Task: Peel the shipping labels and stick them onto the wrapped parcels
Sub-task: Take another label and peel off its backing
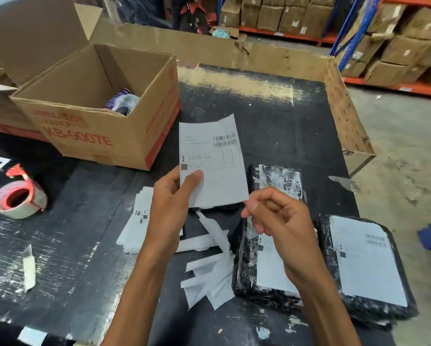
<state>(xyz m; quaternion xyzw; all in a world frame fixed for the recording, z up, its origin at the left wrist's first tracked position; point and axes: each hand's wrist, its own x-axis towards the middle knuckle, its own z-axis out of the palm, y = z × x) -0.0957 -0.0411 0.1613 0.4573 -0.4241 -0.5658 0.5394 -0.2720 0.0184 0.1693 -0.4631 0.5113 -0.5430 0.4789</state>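
Our left hand [173, 196] pinches a label [212, 161] by its lower left edge, thumb on the printed face, and holds it upright above the desk [84, 196]. Our right hand [279, 216] is curled at the label's lower right corner, finger and thumb together as if picking at the backing; we cannot tell whether it has caught the edge.

The risks, as we judge them: the corner may tear instead of splitting from its backing, or the freed sticky sheet may fold onto itself or onto our fingers, since it hangs loose from one edge. It could also go down crooked or wrinkled on a parcel's uneven wrap.

Just behind the label lies an unlabelled black parcel [279, 181]. Under our right hand is a parcel [247, 270] with a label on it, and beside it to the right another labelled parcel [367, 265]. Peeled backing strips [209, 275] litter the desk between our arms, and they could snag a sticky sheet set down there. More labels [137, 221] sit stacked under the left wrist.

The desk is black, scuffed and streaked white, walled at the back and right with cardboard. On the left sit a tape roll [18, 198], a small knife [29, 268] and an open carton [97, 106]. Beyond are warehouse racks [389, 41] stacked with boxes, and a concrete floor [404, 146].
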